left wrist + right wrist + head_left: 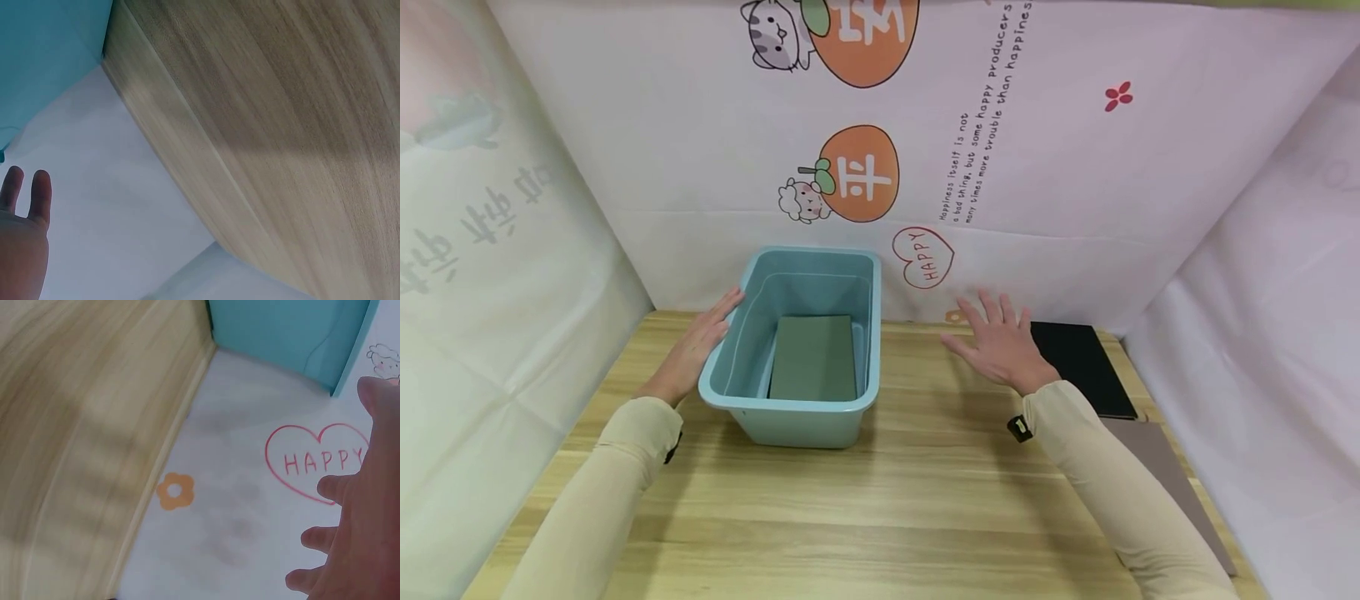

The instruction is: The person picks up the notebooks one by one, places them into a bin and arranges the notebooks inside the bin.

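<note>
A light blue plastic bin stands on the wooden table near the back, left of the middle. Inside it lies a grey-green flat rectangular thing, like a book or box. My left hand is at the bin's left side with straight fingers by the rim; whether it touches cannot be told. In the left wrist view only two of its fingers show. My right hand is spread over the table to the right of the bin, holding nothing. Its fingers point toward the back sheet in the right wrist view.
A black flat book-like thing lies at the right of the table, beyond the right hand. Nearer, a brown-grey flat panel is partly covered by the right sleeve. White printed sheets wall in the table at the back and both sides.
</note>
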The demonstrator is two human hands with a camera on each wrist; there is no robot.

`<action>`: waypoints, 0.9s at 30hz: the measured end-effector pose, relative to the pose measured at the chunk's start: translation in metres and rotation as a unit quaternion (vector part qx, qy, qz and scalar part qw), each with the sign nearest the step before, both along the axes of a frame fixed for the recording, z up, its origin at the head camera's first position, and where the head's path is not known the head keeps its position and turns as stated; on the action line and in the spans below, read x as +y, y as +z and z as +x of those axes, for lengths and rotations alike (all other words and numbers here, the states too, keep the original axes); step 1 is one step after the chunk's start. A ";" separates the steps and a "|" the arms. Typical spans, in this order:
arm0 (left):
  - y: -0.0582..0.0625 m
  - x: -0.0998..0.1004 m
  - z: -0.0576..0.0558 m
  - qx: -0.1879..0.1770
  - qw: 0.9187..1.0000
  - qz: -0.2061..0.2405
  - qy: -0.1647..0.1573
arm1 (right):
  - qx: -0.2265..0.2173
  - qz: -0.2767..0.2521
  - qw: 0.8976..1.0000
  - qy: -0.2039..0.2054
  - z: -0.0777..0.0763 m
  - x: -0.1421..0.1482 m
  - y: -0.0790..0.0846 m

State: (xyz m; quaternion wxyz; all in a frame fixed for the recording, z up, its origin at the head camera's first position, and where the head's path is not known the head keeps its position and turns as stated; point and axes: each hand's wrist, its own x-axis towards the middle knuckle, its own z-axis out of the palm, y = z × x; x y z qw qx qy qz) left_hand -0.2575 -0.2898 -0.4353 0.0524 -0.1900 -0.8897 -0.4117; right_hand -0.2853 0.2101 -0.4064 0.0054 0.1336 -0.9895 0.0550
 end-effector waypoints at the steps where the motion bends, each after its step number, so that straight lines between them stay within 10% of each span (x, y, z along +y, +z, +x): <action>1: 0.001 0.000 0.000 0.000 1.000 -0.001 0.000 | -0.001 -0.003 1.000 -0.002 0.000 0.002 -0.001; 27: 0.000 0.000 0.000 -0.004 1.000 0.016 -0.001 | -0.026 -0.019 0.998 -0.060 0.010 0.082 -0.010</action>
